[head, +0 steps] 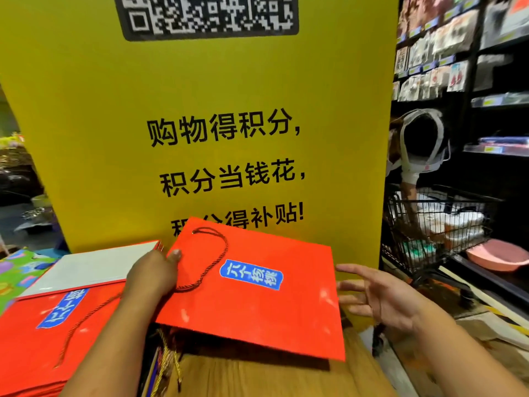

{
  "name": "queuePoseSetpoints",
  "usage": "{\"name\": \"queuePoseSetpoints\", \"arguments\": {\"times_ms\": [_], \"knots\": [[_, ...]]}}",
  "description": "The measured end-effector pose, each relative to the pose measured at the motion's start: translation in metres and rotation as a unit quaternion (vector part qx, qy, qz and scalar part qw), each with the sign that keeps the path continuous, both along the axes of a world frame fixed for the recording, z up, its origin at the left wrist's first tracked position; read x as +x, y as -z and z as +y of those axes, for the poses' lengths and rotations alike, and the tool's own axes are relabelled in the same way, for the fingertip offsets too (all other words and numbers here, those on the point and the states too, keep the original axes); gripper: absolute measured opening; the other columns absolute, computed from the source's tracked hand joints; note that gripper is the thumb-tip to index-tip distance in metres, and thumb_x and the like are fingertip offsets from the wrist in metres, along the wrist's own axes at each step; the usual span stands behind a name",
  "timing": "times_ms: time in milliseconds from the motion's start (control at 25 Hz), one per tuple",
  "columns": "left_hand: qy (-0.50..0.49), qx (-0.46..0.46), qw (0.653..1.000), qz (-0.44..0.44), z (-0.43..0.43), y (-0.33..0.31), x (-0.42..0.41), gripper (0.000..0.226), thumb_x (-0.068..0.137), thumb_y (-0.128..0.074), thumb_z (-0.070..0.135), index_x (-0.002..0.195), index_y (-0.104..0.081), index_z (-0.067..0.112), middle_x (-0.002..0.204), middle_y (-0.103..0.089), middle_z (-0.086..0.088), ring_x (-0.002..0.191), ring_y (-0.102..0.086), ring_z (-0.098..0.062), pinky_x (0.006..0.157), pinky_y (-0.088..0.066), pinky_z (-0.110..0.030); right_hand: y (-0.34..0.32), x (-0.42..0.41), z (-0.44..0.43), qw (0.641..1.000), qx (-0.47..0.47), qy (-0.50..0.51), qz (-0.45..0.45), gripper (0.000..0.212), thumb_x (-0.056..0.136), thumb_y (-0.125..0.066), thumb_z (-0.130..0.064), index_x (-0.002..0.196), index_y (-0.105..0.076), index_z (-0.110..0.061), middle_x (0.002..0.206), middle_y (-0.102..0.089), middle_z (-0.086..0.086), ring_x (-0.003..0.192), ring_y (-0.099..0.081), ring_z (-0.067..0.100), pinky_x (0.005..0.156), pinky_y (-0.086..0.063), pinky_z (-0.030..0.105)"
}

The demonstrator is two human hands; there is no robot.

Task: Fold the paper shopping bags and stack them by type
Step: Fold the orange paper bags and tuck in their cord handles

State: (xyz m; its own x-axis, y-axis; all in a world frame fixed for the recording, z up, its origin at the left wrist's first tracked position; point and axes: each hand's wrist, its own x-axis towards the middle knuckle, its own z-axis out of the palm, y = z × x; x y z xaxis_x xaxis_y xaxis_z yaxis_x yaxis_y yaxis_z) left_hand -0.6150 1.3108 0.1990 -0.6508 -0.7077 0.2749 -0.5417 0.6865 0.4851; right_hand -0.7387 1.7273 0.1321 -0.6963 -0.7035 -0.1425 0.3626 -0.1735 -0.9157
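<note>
While it is being held just above the wooden table [257, 379], red bag [257, 305]: lying flat and looking already folded, tilting slightly, its cord handle [211, 259] trailing across the top face.
Left hand [151, 275]: gripping the bag's left edge beside the handle, thumb pressing on top, the other fingers going underneath and out of sight.
Right hand [380, 296]: hovering just beside the bag's right edge, fingers spreading loosely and holding nothing; whether a fingertip is touching the paper I cannot tell.
Red stack [43, 339]: lying on the table to the left, flat bags carrying the same blue label, suggesting part of the folding is done.
White bag [91, 265]: lying flat behind the red stack, seemingly making up a second type's pile.
Patterned bag [20, 270]: showing at the far left, mostly cut off by the frame edge.
Progress: by my judgement the held bag is waiting to be laid on the red stack; how many bags are remaining is not showing.
Gold cords [169, 359]: poking out from under the held bag, hinting at more bags that the red bag is hiding.
Yellow sign [200, 110]: standing right behind the table and blocking everything beyond it.
Stack height: edges are blurring together, so I am not counting layers.
</note>
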Motion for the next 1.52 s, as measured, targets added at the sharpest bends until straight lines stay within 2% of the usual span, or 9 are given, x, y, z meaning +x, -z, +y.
{"name": "queuePoseSetpoints", "arguments": {"times_ms": [160, 280, 360, 480, 560, 680, 1200, 1400, 1520], "knots": [[0.035, 0.105, 0.994, 0.004, 0.001, 0.020, -0.009, 0.037, 0.093, -0.065, 0.021, 0.119, -0.057, -0.004, 0.123, -0.062, -0.029, 0.112, -0.060, -0.040, 0.090, -0.046, -0.038, 0.003, -0.006, -0.033, 0.990, 0.024, 0.119, 0.076, 0.067, 0.081, -0.073, 0.001, 0.141, -0.045, -0.013, 0.132, -0.064, 0.013, 0.112, -0.066, 0.034, 0.096, -0.054, 0.048], [0.101, 0.077, 0.989, -0.079, 0.020, 0.038, -0.013, 0.060, 0.088, -0.068, 0.037, 0.140, -0.048, 0.014, 0.143, -0.047, -0.020, 0.132, -0.046, -0.034, 0.108, -0.038, -0.038, 0.000, -0.014, -0.068, 0.959, 0.131, 0.156, 0.197, 0.052, 0.087, -0.065, 0.009, 0.134, -0.052, -0.011, 0.137, -0.056, 0.008, 0.104, -0.064, 0.014, 0.080, -0.056, 0.020], [0.123, -0.064, 0.970, -0.198, 0.037, 0.050, -0.021, 0.056, 0.089, -0.051, 0.056, 0.136, -0.051, 0.025, 0.150, -0.040, -0.011, 0.141, -0.032, -0.033, 0.114, -0.030, -0.049, 0.000, -0.023, -0.088, 0.866, 0.348, 0.119, 0.338, 0.045, 0.092, -0.067, -0.006, 0.135, -0.055, -0.011, 0.137, -0.058, 0.009, 0.109, -0.060, 0.015, 0.084, -0.050, 0.015], [0.138, -0.080, 0.953, -0.258, 0.051, 0.068, -0.030, 0.062, 0.098, -0.029, 0.061, 0.152, -0.029, 0.030, 0.162, -0.021, -0.005, 0.150, -0.008, -0.035, 0.114, -0.012, -0.067, 0.009, -0.025, -0.115, 0.709, 0.536, 0.022, 0.459, 0.057, 0.094, -0.056, -0.055, 0.140, -0.053, -0.022, 0.147, -0.051, 0.006, 0.135, -0.047, 0.024, 0.107, -0.039, 0.030], [0.143, -0.083, 0.951, -0.262, 0.051, 0.081, -0.033, 0.071, 0.095, -0.018, 0.071, 0.157, -0.007, 0.037, 0.166, -0.001, -0.002, 0.152, 0.007, -0.032, 0.117, -0.002, -0.065, 0.021, -0.029, -0.126, 0.689, 0.561, -0.002, 0.459, 0.084, 0.084, -0.032, -0.085, 0.151, -0.036, -0.034, 0.164, -0.022, 0.003, 0.150, -0.020, 0.029, 0.120, -0.020, 0.043], [0.137, -0.134, 0.947, -0.258, 0.045, 0.096, -0.036, 0.075, 0.091, -0.013, 0.076, 0.156, -0.002, 0.040, 0.166, 0.003, 0.000, 0.152, 0.007, -0.030, 0.119, -0.002, -0.060, 0.040, -0.036, -0.139, 0.661, 0.587, -0.004, 0.468, 0.076, 0.091, -0.021, -0.079, 0.157, -0.003, -0.045, 0.166, 0.013, 0.001, 0.153, 0.010, 0.029, 0.121, 0.001, 0.053], [0.138, -0.087, 0.922, -0.353, 0.045, 0.075, -0.045, 0.076, 0.091, -0.022, 0.077, 0.156, -0.009, 0.040, 0.166, 0.001, -0.002, 0.152, 0.001, -0.035, 0.117, -0.005, -0.063, 0.032, -0.035, -0.137, 0.642, 0.604, 0.001, 0.472, 0.076, 0.092, -0.024, -0.078, 0.157, -0.012, -0.041, 0.168, -0.001, 0.003, 0.154, -0.001, 0.028, 0.119, -0.003, 0.061], [0.218, -0.161, 0.933, -0.237, 0.044, -0.006, -0.023, 0.049, 0.092, -0.055, 0.055, 0.132, -0.060, 0.027, 0.135, -0.061, -0.005, 0.125, -0.055, -0.027, 0.101, -0.045, -0.035, -0.020, -0.016, -0.146, 0.684, 0.480, 0.122, 0.536, 0.054, 0.097, -0.044, -0.060, 0.125, -0.064, -0.019, 0.131, -0.064, 0.008, 0.122, -0.056, 0.028, 0.098, -0.046, 0.038], [0.191, -0.180, 0.949, -0.176, 0.018, -0.026, 0.036, 0.036, 0.089, -0.057, 0.055, 0.112, -0.068, 0.030, 0.111, -0.072, -0.001, 0.106, -0.064, -0.023, 0.085, -0.050, -0.031, -0.057, 0.013, -0.164, 0.679, 0.439, 0.114, 0.577, 0.043, 0.098, -0.050, -0.053, 0.104, -0.070, -0.015, 0.106, -0.071, 0.011, 0.103, -0.063, 0.031, 0.075, -0.047, 0.034]]}}
